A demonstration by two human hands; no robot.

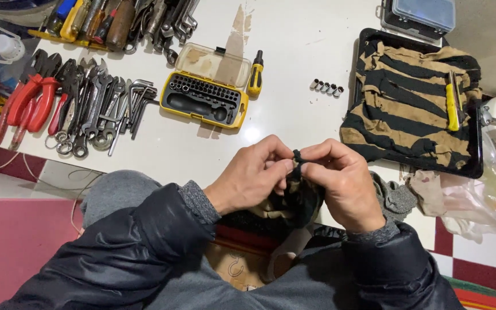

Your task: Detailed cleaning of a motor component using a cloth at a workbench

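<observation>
Cloth [294, 198], striped black and tan, is pinched at its knotted top between the left hand [254, 175] and right hand [345, 181], near the table [294, 69] edge, yellow bit case [205, 95] at eleven o'clock.

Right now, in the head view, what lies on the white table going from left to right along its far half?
Red-handled pliers → wrenches → hex keys → yellow bit-set case, lid open → small yellow screwdriver → row of small sockets → black tray holding a tan-and-black striped cloth.
</observation>
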